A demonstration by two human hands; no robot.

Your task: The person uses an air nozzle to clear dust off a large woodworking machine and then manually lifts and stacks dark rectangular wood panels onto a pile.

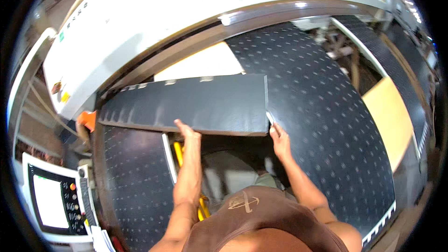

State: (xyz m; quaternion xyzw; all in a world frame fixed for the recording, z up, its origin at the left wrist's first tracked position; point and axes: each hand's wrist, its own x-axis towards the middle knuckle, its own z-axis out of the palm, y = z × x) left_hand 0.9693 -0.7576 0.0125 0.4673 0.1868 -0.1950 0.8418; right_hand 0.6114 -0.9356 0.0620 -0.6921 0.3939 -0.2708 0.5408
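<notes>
Touching the long black panel (214, 102) on its near side: left hand (190, 137), thumb raised against the edge; its other fingers are hidden, so I cannot tell whether it grasps or merely presses.
Right hand (281, 142): fingers closed around a slim pale object (270, 118), which meets the panel's right end close to the near corner.
Panel's place: broad face up, stretched left to right across the gap between the left and right sections of the dotted black desk (322, 98); a grey strip edges its right end, and pale patches mark its far edge.
Behind the panel: a cream board (203, 61), partly covered by it, and beyond that the white machine housing (186, 0).
Left end: an orange piece (87, 120) just beside it.
Gap below: a yellow bar (178, 153) near the left forearm.
Lower left: a control console (51, 200) with a lit screen.
Far right: a tan board (392, 121), well apart from both hands.
</notes>
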